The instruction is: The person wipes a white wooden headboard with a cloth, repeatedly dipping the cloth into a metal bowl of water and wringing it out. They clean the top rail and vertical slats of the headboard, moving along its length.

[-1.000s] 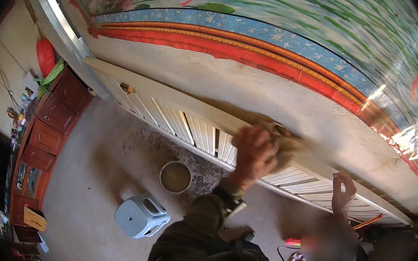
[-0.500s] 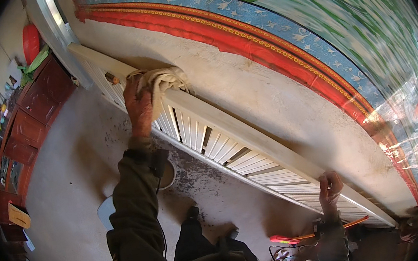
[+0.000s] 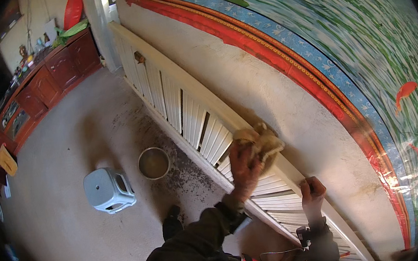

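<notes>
A white slatted radiator (image 3: 169, 96) runs slantwise along the wall, from the upper left to the lower right. My left hand (image 3: 246, 170) is closed on a crumpled, beige cloth (image 3: 267, 147), which drapes over the radiator's top rail. Farther down the same rail, my right hand (image 3: 312, 193) has its fingers curled over the edge, gripping it. Dark sleeves cover both of my forearms. On the slats near the radiator's far end is a small brown fitting (image 3: 139, 57).
On the floor stand a pale blue plastic stool (image 3: 106, 188) and a round basin (image 3: 154, 163) holding murky liquid. Dark debris (image 3: 188, 176) is scattered beside the radiator. Reddish-brown cabinets (image 3: 65, 67) line the left wall. A colourful fish-patterned sheet (image 3: 334, 49) covers the wall above.
My left hand has slid the cloth along the rail, nearer to my right hand. The view has shifted, showing the stool and basin fully. My right hand stays on the rail.
</notes>
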A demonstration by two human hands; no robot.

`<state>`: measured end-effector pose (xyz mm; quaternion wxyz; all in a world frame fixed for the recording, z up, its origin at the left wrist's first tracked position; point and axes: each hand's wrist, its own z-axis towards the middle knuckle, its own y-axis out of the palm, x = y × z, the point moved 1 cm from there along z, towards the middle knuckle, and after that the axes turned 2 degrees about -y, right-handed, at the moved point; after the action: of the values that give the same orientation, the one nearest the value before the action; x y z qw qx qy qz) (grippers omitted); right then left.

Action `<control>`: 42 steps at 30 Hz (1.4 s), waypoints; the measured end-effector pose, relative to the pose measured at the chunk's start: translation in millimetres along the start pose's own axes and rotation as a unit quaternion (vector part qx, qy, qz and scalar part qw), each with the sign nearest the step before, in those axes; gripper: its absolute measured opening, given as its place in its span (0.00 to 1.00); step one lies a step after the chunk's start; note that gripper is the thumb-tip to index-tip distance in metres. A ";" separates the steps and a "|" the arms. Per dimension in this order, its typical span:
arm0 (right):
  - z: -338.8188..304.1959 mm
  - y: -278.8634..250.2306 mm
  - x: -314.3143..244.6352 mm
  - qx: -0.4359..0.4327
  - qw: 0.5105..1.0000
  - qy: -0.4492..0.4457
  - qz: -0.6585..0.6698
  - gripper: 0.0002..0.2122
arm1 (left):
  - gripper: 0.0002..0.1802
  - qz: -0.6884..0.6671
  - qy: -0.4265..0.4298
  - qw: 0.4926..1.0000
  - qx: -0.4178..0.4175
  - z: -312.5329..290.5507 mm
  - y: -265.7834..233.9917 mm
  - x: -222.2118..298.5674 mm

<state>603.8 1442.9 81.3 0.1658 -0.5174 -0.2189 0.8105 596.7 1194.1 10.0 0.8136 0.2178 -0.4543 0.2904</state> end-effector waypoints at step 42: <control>2.4 3.6 -2.1 0.019 0.995 -0.040 -0.087 0.09 | 0.20 0.195 0.227 0.936 -0.186 90.3 -29.5 31.5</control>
<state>602.3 1438.4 81.9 0.2363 -0.4605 -0.2541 0.8170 574.3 1125.1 79.0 0.8483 -0.1020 -0.3372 0.3952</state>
